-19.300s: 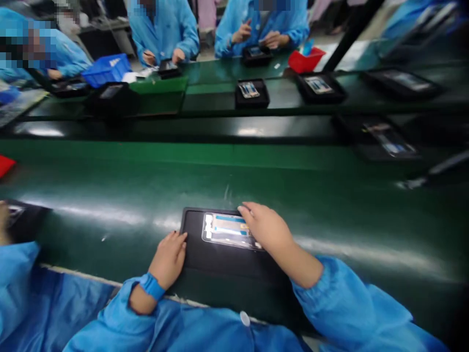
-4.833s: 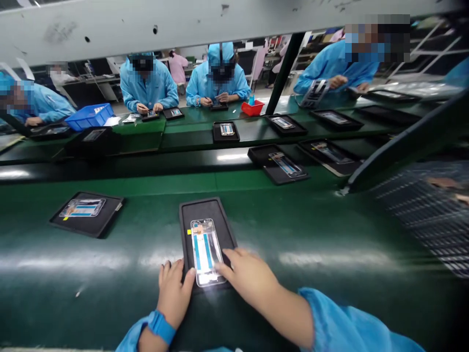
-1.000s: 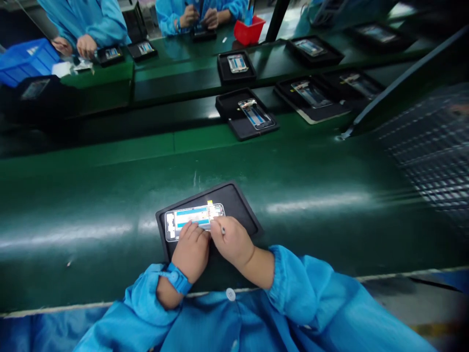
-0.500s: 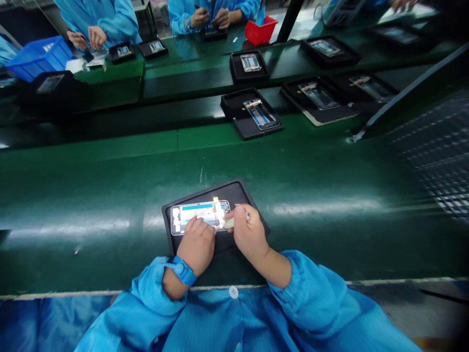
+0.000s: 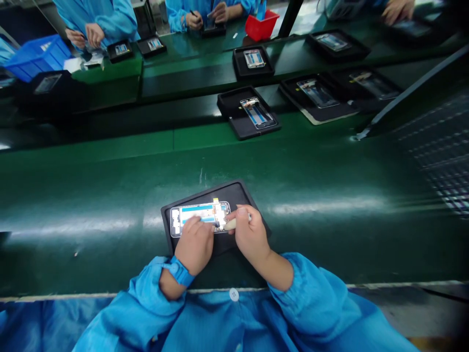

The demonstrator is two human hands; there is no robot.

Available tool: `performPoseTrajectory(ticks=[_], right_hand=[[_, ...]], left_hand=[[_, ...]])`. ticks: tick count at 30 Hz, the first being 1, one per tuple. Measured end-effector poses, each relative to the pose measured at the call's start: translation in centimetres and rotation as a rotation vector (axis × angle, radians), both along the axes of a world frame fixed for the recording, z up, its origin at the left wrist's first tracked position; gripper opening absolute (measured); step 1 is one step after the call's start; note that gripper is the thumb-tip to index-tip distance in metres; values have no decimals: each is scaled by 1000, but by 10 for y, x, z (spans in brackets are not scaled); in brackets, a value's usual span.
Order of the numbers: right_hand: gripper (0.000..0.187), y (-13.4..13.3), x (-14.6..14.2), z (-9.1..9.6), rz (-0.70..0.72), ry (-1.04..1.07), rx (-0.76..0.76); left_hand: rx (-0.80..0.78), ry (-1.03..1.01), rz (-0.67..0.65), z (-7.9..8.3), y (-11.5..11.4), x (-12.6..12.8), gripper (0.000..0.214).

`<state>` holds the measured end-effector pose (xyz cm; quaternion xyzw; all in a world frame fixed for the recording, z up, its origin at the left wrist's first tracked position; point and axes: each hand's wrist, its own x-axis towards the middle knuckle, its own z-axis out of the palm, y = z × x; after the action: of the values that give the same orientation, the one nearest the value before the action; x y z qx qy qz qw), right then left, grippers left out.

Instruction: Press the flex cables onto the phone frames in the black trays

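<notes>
An opened phone [image 5: 176,222], its inside showing bright parts and blue strips, lies face-down or face-up, I cannot tell which, in a black foam tray [image 5: 234,193]. My left hand [image 5: 194,244], with a blue band at the wrist, holds the phone at its near edge, fingers bent over it and thumb towards the right end. In my right hand [image 5: 251,234] a pale, stick-shaped tool [image 5: 230,224] is pinched between thumb and fingers. Its blunt tip meets the phone's right end or hovers just above. A small yellow tab [image 5: 215,200] sticks up at the far edge.
Across the green bench [image 5: 110,186], more black trays with phones stand, among them a near tray [image 5: 238,122] and a farther one [image 5: 242,73]. Behind are a red bin [image 5: 262,25], a blue crate [image 5: 38,57] and co-workers in blue sleeves. A slanted metal bar [image 5: 399,107] rises at right.
My right hand and the pale tool have shifted very slightly to the right; my left hand stays on the phone. On the far line, trays have moved right, and a co-worker's hand reaches down onto one.
</notes>
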<state>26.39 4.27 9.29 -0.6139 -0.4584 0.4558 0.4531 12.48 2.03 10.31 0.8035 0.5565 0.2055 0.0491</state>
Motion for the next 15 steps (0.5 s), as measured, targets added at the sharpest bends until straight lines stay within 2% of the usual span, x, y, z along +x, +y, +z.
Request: performPoseTrajectory(ticks=[4, 9, 15], right_hand=[[34, 2, -1, 2, -21, 36, -33], [34, 3, -1, 0, -14, 53, -51], [32, 5, 0, -1, -22, -34, -44]], left_hand=[[-18, 133, 87, 1, 19, 1, 23], [-96, 202, 73, -6, 31, -2, 25], [-201, 245, 77, 6, 43, -1, 29]])
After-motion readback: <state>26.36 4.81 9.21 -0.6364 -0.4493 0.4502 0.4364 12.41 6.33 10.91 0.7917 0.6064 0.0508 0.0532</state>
